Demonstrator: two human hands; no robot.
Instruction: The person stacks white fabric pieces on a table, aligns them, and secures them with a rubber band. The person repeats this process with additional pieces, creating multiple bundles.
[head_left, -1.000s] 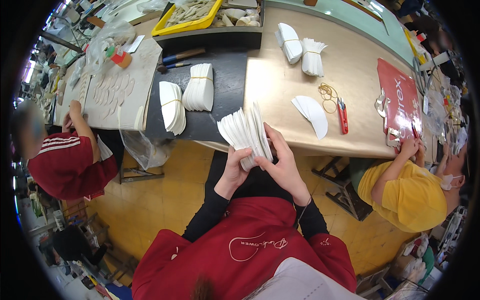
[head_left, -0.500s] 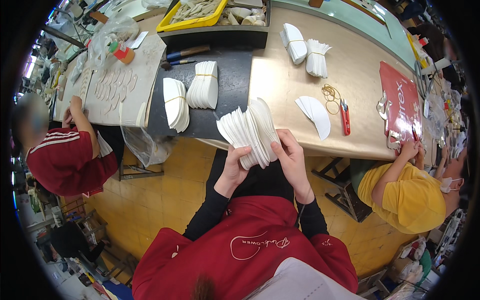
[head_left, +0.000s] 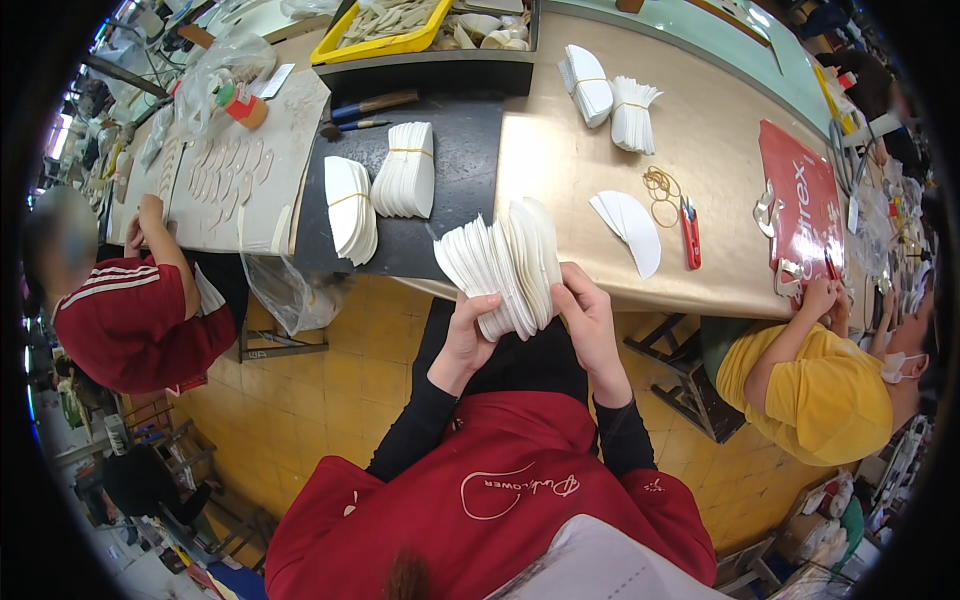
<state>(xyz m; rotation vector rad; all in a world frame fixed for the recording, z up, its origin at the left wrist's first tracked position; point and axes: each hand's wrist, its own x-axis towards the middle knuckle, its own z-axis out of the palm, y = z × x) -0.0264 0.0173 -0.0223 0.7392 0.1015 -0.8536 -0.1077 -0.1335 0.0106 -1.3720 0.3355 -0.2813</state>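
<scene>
Far left: a seated person in a red top with white stripes (head_left: 125, 320), one hand on a pale board covered with small flat cut-outs (head_left: 235, 165). Open yellow tiled floor (head_left: 330, 400) below that, with plenty of room.

On the dark grey mat (head_left: 455, 180): two banded bundles of thin white curved sheets (head_left: 380, 190), standing close together, near the mat's front edge. Behind them, a yellow plastic tray (head_left: 390, 35) full of pale pieces.

In the middle, held up just past the front edge of the long tan table (head_left: 560, 150), over the lap: a thick fanned stack of flat white half-oval sheets (head_left: 505, 265). Smooth, thin, maybe card or foam; hard to tell from here. Left hand (head_left: 468, 335) wrapped around the bottom left of the stack, thumb on top. Right hand (head_left: 590, 320) closed on the bottom right, fingers pressed flat on the side. Both hands holding tight, with the sheets spread wider at the top.

Further right on the table: two more tied white bundles (head_left: 610, 95) near the back, a few loose white sheets (head_left: 630, 225) lying flat by the front edge, thin tan rubber bands (head_left: 660, 185), and small red snips (head_left: 690, 230) just beside them. Bare table all around these.

Far right: a flat red sheet (head_left: 800, 205), and a person in a yellow shirt (head_left: 810, 390) with hands on the table edge.
</scene>
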